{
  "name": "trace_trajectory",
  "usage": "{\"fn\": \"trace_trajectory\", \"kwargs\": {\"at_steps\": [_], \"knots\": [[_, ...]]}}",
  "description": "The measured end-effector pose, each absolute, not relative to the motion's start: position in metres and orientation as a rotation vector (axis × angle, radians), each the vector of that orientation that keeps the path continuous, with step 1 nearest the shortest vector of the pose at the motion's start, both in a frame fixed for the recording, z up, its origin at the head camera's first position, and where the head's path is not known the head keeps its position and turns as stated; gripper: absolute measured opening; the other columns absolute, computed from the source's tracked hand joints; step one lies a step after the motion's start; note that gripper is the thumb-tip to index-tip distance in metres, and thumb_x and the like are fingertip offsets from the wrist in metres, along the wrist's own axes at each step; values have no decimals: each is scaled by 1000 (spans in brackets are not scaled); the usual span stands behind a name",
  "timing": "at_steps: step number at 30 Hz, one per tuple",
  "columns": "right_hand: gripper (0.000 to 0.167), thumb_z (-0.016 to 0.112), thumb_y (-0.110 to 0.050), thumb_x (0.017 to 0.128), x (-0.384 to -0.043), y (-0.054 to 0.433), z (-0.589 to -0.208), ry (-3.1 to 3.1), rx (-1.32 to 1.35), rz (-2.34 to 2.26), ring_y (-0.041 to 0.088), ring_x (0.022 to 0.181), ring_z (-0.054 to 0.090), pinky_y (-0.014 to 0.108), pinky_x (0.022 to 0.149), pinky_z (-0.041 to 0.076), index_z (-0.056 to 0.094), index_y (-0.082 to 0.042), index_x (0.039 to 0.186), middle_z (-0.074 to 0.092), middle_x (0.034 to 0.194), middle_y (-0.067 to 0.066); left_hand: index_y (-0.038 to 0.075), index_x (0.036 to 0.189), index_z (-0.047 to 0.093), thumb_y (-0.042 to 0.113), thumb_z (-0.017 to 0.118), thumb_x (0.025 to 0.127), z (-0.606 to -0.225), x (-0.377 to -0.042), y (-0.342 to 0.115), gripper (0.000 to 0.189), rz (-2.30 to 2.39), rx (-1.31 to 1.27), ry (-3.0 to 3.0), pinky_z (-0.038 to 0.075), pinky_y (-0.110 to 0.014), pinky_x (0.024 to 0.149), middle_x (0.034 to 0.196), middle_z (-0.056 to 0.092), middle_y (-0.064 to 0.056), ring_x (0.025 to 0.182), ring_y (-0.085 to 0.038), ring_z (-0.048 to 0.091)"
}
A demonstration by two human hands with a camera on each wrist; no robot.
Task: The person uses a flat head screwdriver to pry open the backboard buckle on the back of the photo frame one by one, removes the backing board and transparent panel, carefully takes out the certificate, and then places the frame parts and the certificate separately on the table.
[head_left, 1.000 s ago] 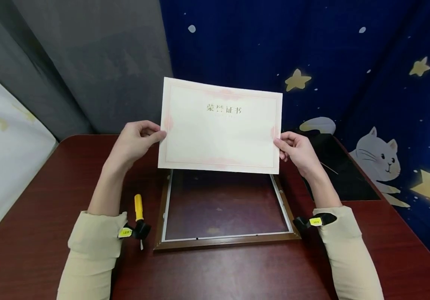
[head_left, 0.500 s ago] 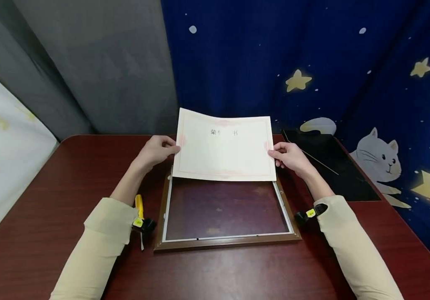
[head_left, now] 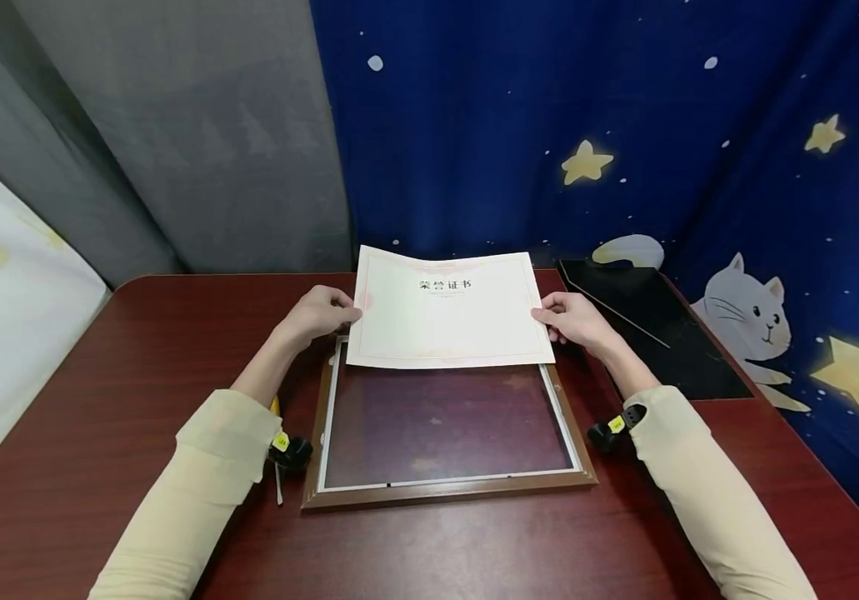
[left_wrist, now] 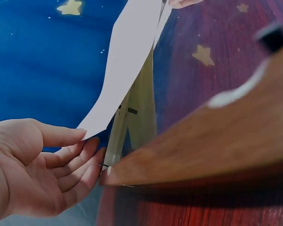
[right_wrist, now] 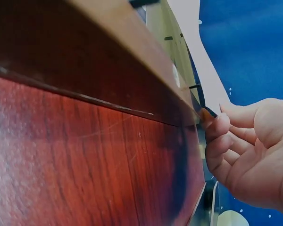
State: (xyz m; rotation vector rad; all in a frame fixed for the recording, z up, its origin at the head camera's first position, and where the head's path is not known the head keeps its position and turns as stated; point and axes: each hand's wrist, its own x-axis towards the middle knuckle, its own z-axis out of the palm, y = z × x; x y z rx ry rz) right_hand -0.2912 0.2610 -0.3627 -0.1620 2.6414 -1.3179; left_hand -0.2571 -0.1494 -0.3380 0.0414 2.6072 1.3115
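Observation:
A cream certificate (head_left: 446, 321) with a pink border and printed Chinese characters slopes over the far part of a brown picture frame (head_left: 450, 493). My left hand (head_left: 319, 314) pinches its left edge between thumb and fingers, and my right hand (head_left: 573, 318) pinches the right edge. The sheet bows slightly between them. In the left wrist view the certificate (left_wrist: 127, 61) hangs above the frame's far side, with the left hand (left_wrist: 47, 165) at the frame corner. From the right wrist, the right hand (right_wrist: 254, 146) grips the sheet close to the opposite corner. Glass shows inside the frame.
A screwdriver (head_left: 278, 483) lies left of the frame, partly hidden behind the left sleeve. On the right a black backing board (head_left: 654, 333) bears a thin stick. Curtains stand behind the dark red table (head_left: 137, 400).
Both hands have lowered the certificate toward the frame's far side and drawn closer together. The sheet now lies more tilted back. The frame stays where it was.

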Motion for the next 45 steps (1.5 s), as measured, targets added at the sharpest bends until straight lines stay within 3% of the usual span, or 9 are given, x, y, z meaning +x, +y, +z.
{"fn": "trace_trajectory", "kwargs": {"at_steps": [5, 10, 15, 23, 27, 32, 37, 41, 45], "knots": [[24, 60, -20, 103, -291, 263, -362, 2630, -154, -1297, 13, 55, 48, 27, 50, 37, 55, 3, 109, 53, 65, 1, -7, 104, 62, 12, 59, 100, -338, -258, -149, 20, 1308, 45, 2550, 49, -34, 73, 90, 61, -12, 76, -20, 59], [25, 59, -19, 104, -291, 266, -362, 2625, -166, -1236, 13, 53, 46, 27, 49, 36, 55, 5, 111, 50, 62, 1, -7, 100, 60, 10, 58, 102, -338, -259, -148, 17, 1280, 77, 2481, 51, -29, 69, 76, 65, -10, 65, -14, 64], [25, 59, -19, 104, -292, 270, -357, 2657, -188, -1273, 12, 55, 44, 25, 49, 34, 55, 5, 111, 51, 65, 2, -6, 99, 61, 10, 59, 101, -335, -263, -142, 17, 1292, 119, 2533, 50, -34, 72, 68, 62, -6, 68, -18, 62], [23, 61, -18, 103, -300, 281, -353, 2872, -200, -1329, 12, 53, 48, 24, 47, 38, 58, 4, 108, 58, 71, 15, -9, 114, 57, 5, 57, 99, -329, -275, -124, 21, 1432, 83, 2584, 53, -47, 89, 82, 65, -10, 81, -27, 67], [23, 61, -18, 103, -302, 285, -355, 2915, -168, -1316, 12, 52, 49, 25, 48, 41, 57, 4, 109, 60, 73, 20, -10, 114, 58, 1, 56, 97, -329, -279, -114, 20, 1461, 69, 2582, 54, -48, 91, 89, 65, -13, 85, -30, 69], [22, 62, -15, 102, -304, 289, -357, 2929, -161, -1284, 12, 53, 51, 24, 49, 42, 57, 5, 109, 61, 70, 16, -10, 107, 58, -2, 56, 95, -330, -282, -104, 15, 1425, 61, 2597, 57, -46, 88, 88, 63, -14, 80, -26, 70], [23, 61, -15, 102, -306, 292, -358, 2920, -101, -1216, 12, 53, 52, 24, 49, 43, 56, 6, 112, 61, 69, 10, -9, 102, 58, -3, 56, 92, -333, -284, -98, 12, 1375, 40, 2607, 60, -39, 81, 91, 60, -15, 64, -14, 65], [24, 59, -15, 102, -308, 295, -362, 2884, -35, -1158, 12, 54, 52, 27, 53, 46, 56, 7, 112, 60, 68, 6, -8, 99, 60, -4, 58, 91, -339, -285, -96, 9, 1349, 21, 2594, 60, -34, 74, 96, 59, -17, 60, -12, 63], [23, 60, -12, 100, -309, 297, -367, 2846, 3, -1119, 10, 53, 53, 27, 53, 48, 57, 9, 110, 59, 65, 3, -7, 92, 62, -6, 59, 91, -343, -285, -92, 4, 1321, 0, 2561, 60, -30, 67, 91, 60, -17, 56, -12, 65]]}}
